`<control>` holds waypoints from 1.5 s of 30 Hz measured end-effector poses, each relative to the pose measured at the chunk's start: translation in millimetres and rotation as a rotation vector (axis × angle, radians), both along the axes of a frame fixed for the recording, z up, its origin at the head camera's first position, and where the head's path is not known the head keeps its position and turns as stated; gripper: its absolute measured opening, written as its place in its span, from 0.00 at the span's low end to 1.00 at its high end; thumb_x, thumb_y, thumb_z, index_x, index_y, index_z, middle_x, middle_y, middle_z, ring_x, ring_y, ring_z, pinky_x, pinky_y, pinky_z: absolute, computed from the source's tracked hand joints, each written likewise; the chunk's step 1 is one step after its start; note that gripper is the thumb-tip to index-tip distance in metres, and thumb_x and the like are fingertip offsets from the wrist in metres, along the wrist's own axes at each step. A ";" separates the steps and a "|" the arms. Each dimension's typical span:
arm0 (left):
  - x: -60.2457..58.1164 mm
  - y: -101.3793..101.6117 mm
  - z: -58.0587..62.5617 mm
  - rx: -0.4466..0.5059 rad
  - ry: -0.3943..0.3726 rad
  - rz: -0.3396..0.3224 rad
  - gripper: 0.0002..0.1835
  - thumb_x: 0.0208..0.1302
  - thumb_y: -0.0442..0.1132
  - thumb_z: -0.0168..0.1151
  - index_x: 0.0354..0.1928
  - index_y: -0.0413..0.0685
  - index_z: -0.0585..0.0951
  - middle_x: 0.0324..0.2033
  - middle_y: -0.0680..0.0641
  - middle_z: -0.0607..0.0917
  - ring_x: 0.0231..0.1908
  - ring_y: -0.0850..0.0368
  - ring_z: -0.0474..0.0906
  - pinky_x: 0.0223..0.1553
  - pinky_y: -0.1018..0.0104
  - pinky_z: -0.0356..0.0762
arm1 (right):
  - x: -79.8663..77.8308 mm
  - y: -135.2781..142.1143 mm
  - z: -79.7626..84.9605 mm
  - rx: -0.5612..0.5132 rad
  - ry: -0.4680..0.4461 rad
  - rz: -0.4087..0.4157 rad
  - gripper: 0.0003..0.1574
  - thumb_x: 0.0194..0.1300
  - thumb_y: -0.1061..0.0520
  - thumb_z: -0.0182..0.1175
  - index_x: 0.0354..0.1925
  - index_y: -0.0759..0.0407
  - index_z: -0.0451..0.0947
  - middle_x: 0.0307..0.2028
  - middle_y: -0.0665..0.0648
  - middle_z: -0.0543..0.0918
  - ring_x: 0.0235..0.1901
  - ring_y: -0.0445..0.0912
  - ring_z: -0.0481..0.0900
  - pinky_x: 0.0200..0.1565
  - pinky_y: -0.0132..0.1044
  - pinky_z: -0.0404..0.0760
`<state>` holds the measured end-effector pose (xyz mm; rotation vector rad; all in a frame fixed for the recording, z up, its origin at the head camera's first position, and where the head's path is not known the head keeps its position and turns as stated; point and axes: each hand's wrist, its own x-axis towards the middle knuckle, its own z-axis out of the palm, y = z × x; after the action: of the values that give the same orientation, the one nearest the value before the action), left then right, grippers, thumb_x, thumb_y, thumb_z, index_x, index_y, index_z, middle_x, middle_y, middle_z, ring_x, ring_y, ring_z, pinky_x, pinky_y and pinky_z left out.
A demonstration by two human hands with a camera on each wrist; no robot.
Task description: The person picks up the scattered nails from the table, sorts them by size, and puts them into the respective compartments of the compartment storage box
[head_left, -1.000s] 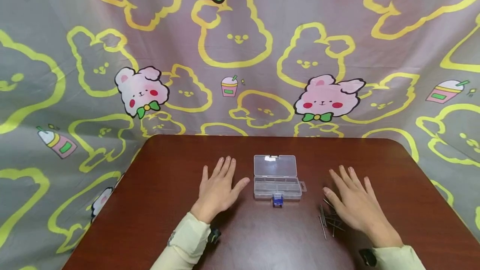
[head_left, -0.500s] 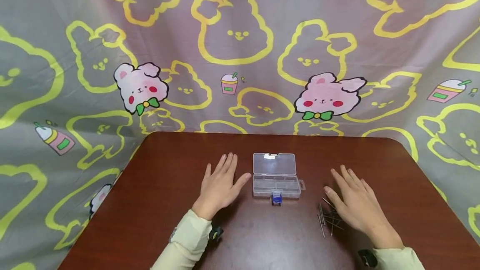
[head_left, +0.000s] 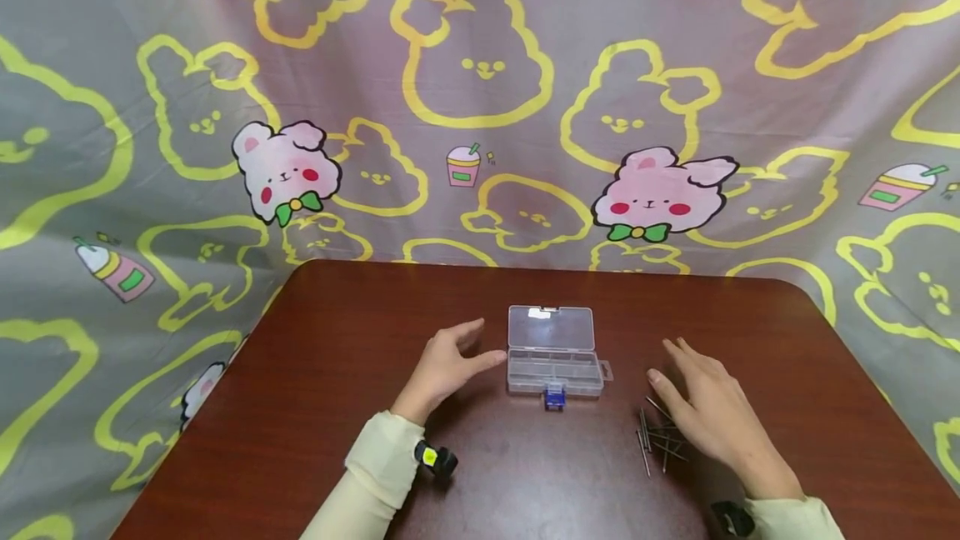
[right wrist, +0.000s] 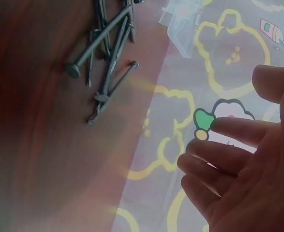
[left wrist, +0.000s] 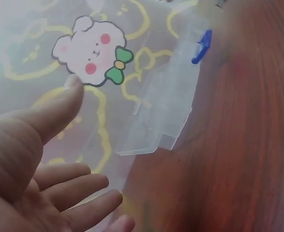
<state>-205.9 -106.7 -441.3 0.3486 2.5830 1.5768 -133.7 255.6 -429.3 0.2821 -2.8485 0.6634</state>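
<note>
A clear plastic compartment box [head_left: 528, 387] stands on the table with its lid [head_left: 551, 332] tipped back; a blue latch [head_left: 554, 398] sits at its front. My left hand [head_left: 442, 369] is turned on its side just left of the box, thumb pointing at the box's edge and fingers loosely bent. It holds nothing. A loose pile of nails [right wrist: 113, 53] lies to the right of the box. Beside and partly above the nails is my right hand [head_left: 712, 411], fingers extended and thumb apart, with nothing in it. The hand covers part of the pile in the head view.
The brown wooden table [head_left: 360, 298] has rounded far corners. A grey curtain [head_left: 517, 123] with yellow outlines and rabbit faces hangs behind it and along the sides. A clear hanging tab [head_left: 606, 371] juts from the box's right end. Each wrist wears a small dark camera [head_left: 442, 461].
The left hand has rolled from palm down with spread fingers onto its side, its thumb nearer the box. The right hand's fingers have drawn closer together and tilted slightly. Box and nails stay put.
</note>
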 end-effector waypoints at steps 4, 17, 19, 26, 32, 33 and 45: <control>-3.8 0.4 -5.2 0.162 -0.085 -0.013 0.45 0.52 0.44 0.81 0.69 0.36 0.71 0.64 0.36 0.75 0.63 0.40 0.73 0.60 0.48 0.73 | -1.5 0.5 -1.5 -0.038 0.007 -0.011 0.39 0.76 0.43 0.54 0.68 0.73 0.67 0.64 0.77 0.70 0.61 0.74 0.65 0.56 0.71 0.63; -9.6 7.2 -20.3 0.214 -0.087 -0.032 0.43 0.44 0.31 0.83 0.65 0.34 0.75 0.60 0.34 0.79 0.59 0.39 0.77 0.58 0.49 0.75 | -1.6 3.2 -4.7 -0.086 -0.002 -0.026 0.35 0.76 0.46 0.54 0.64 0.75 0.71 0.60 0.77 0.73 0.60 0.73 0.65 0.58 0.68 0.64; -9.6 9.5 -19.7 0.218 -0.079 -0.037 0.42 0.44 0.30 0.83 0.65 0.33 0.75 0.60 0.34 0.79 0.58 0.39 0.77 0.57 0.49 0.76 | -0.7 3.9 -4.6 -0.088 -0.010 -0.033 0.35 0.76 0.45 0.54 0.63 0.75 0.71 0.60 0.77 0.73 0.61 0.73 0.65 0.58 0.68 0.64; -8.7 17.4 -17.5 0.220 -0.079 -0.047 0.40 0.43 0.28 0.82 0.62 0.33 0.77 0.56 0.36 0.82 0.55 0.39 0.80 0.55 0.48 0.77 | 1.5 6.6 -7.0 -0.083 -0.035 -0.049 0.36 0.76 0.44 0.54 0.63 0.74 0.72 0.59 0.77 0.74 0.60 0.74 0.66 0.57 0.68 0.65; -9.0 21.8 -16.5 0.210 -0.074 -0.051 0.38 0.41 0.28 0.83 0.59 0.34 0.79 0.52 0.37 0.84 0.51 0.40 0.81 0.53 0.48 0.79 | 0.8 10.9 -11.3 -0.089 -0.028 -0.053 0.34 0.74 0.46 0.58 0.61 0.74 0.74 0.55 0.76 0.78 0.55 0.72 0.72 0.52 0.68 0.69; -9.1 22.1 -16.4 0.204 -0.070 -0.052 0.37 0.41 0.28 0.83 0.59 0.34 0.80 0.52 0.37 0.84 0.50 0.40 0.82 0.52 0.49 0.80 | 0.5 11.5 -12.0 -0.091 -0.021 -0.054 0.32 0.73 0.47 0.59 0.60 0.74 0.74 0.53 0.75 0.79 0.53 0.71 0.73 0.51 0.67 0.71; -8.5 25.2 -20.0 0.116 -0.070 -0.056 0.36 0.37 0.27 0.85 0.55 0.36 0.82 0.47 0.41 0.86 0.45 0.46 0.83 0.47 0.56 0.82 | 3.1 17.8 -16.1 -0.083 -0.046 -0.072 0.12 0.68 0.55 0.65 0.44 0.63 0.85 0.41 0.61 0.86 0.41 0.59 0.82 0.41 0.59 0.77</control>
<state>-214.4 -81.5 -461.3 0.3647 2.4154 1.6926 -130.5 273.5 -445.4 0.1528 -2.8501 0.7810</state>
